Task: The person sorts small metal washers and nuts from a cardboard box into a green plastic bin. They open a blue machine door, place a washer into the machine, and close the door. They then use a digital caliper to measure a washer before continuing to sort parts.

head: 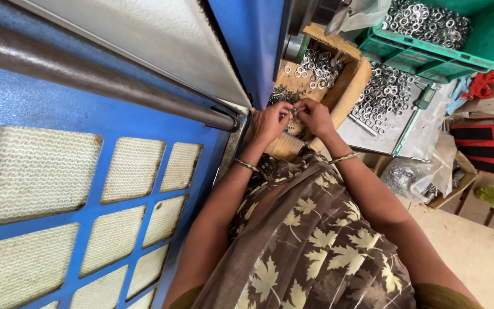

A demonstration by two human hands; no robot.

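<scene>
- Upper centre of the frame: both hands meet over a wooden tray [357, 77] holding loose metal rings [317, 64].
- left hand [271, 121] sits just left of centre, fingers curled in narrow toward the right hand; something small and metallic is pinched where the two meet, too tiny to tell which fingers hold it.
- right hand [315, 116] is touching the left at the fingertips, fingers bunched narrow on the same small metal pieces [290, 111].
- Each wrist has a thin bangle; both forearms run down to the lower centre over a brown leaf-print garment [310, 252].
- Darker small parts lie in a heap [281, 93] on the tray just above the left hand.
- Big blue machine panel [58, 103] fills the left half, with mesh-filled vent openings [35, 171] at lower left and a grey steel bar [104, 77] slanting across it; its edge crowds the left hand.
- Right of the tray: a second pile of rings [384, 94] on a flat grey sheet, well apart from the hands.
- Upper right: green plastic crate [487, 46] full of more rings.
- A green-handled caliper [415, 114] lies beside the sheet.
- Right edge: red cloth [481, 83], red-and-black striped object [490, 146], clear plastic bag of parts [407, 174] in a cardboard box.
</scene>
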